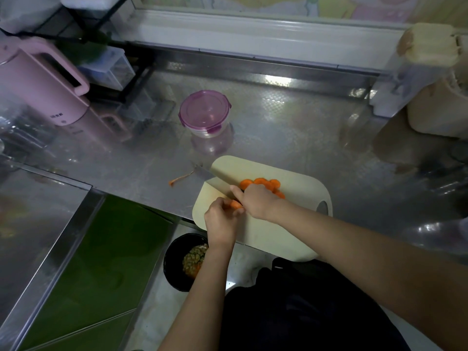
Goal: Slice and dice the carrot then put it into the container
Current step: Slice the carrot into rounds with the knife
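Risk begins at the left with the container (205, 114), which is set well apart from the work, farther back on the table (291, 127), with its purple lid on. Nothing can be put in until it is opened, and pieces carried that far could be dropped on the way.

Nearer the middle, the carrot (236, 204) is down to a short stub, and the fingertips holding it are just beside the blade of the knife (203, 172). If the blade skids on the rounded stub, or the stub is rolled from under it, those fingertips could be nicked.

Further right, the carrot slices (260, 184) are heaped in an overlapping row close behind the knife hand and could be scattered by it. The cutting board (291, 239) appears to be set with its near edge past the front edge of the table, so it could be tipped by a hard press and the slices lost to the floor.

The left hand (221, 219) is curled, and the carrot stub is pinched at its fingertips on the board. The right hand (255, 201) is closed round the knife handle, which is hidden by it, and the forefinger is laid straight along the blade's back. The blade is angled away to the left, with its tip past the board's left edge, over the table. The two hands are nearly touching.
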The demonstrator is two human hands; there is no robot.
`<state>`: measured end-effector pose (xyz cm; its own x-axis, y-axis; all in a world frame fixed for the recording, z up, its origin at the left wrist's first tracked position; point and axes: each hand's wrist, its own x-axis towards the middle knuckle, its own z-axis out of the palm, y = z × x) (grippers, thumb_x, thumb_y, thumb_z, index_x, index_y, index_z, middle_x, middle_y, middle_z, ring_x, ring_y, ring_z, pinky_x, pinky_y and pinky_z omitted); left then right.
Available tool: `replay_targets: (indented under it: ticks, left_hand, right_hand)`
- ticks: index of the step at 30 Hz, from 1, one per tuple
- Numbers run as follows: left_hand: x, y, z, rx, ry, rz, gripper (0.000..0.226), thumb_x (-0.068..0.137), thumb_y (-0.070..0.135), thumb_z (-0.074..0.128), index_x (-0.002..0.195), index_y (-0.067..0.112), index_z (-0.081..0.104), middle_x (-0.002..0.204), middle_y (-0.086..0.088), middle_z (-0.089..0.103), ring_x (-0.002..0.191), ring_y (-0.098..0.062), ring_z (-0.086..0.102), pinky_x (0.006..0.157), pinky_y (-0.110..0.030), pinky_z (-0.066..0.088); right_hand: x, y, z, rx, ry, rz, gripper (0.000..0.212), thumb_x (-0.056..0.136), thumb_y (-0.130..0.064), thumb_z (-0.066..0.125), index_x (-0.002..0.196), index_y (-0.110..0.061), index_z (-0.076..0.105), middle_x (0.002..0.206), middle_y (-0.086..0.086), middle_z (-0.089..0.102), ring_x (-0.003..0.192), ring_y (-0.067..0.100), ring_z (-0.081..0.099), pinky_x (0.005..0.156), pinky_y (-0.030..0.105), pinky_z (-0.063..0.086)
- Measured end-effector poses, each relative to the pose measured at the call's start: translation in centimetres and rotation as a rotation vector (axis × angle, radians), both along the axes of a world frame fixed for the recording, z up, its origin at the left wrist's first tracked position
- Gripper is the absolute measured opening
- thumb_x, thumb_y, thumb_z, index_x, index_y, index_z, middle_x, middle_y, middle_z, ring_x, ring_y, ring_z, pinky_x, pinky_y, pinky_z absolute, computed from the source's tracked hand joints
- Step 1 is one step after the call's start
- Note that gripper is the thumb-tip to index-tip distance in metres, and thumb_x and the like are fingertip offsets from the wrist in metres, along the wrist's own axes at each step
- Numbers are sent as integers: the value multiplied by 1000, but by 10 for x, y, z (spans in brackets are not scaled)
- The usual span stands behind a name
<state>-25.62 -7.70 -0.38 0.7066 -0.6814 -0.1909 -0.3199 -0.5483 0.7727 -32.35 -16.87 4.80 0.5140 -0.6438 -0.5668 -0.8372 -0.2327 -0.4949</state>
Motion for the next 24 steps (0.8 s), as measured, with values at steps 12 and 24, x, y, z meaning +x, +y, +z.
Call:
replay_targets:
  ticks: [12, 24]
  left_hand:
    - [5, -4, 4, 63, 62, 48, 15, 75, 17, 76, 81, 11, 64, 72, 8, 60, 70, -8, 53, 64, -14, 35]
    - [7, -3, 3, 66, -7, -12, 19, 74, 19, 78, 81, 9, 64, 73, 4, 64, 71, -14, 61, 66, -16, 41]
  right_hand:
    - [-26, -7, 2, 38, -128, 49, 42, 102, -27, 29, 142, -18, 35, 127, 7, 49, 109, 32, 51, 90, 39, 43]
    - [-41, 21, -29, 7, -101, -40, 43, 103, -29, 27, 145, -20, 33, 104, 15, 57, 91, 26, 57, 70, 35, 43]
